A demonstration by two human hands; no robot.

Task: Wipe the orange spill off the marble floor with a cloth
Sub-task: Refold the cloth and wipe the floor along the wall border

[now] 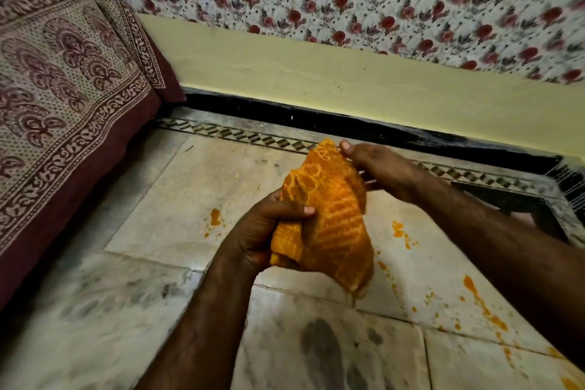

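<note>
Marble floor (pixel 152 320) carries orange spill (pixel 481 304) spots, mostly at 4 o'clock of the cloth (pixel 329 225). Cloth is orange, patterned, bunched, held mid-air; left hand (pixel 262 237) grips its lower end, right hand (pixel 380 168) pinches the top.

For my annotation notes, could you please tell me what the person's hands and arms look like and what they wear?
Nothing is worn: the left hand and right hand are bare, with no gloves, rings or watch visible. The left forearm and right forearm are uncovered to the frame edge, no sleeve showing.
</note>
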